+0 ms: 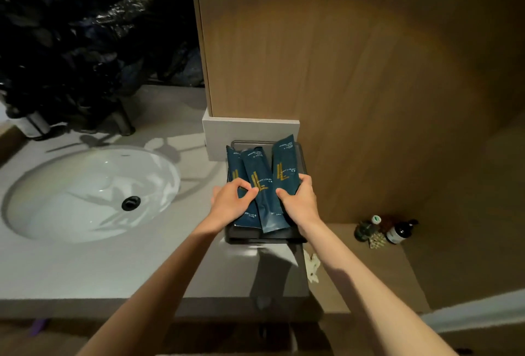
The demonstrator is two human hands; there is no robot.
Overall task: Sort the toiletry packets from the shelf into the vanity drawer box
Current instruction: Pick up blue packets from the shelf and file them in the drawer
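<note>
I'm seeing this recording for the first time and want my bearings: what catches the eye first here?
Three dark blue packets with gold lettering, fanned in a black tray at the right end of the grey counter, draw the eye; the left hand pinches one and the right hand grips the rightmost. Left of them lies a white oval sink with a black drain.

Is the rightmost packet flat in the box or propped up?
Propped: the rightmost packet overlaps the far rim of the box at its top; the right hand grips its lower part.
</note>
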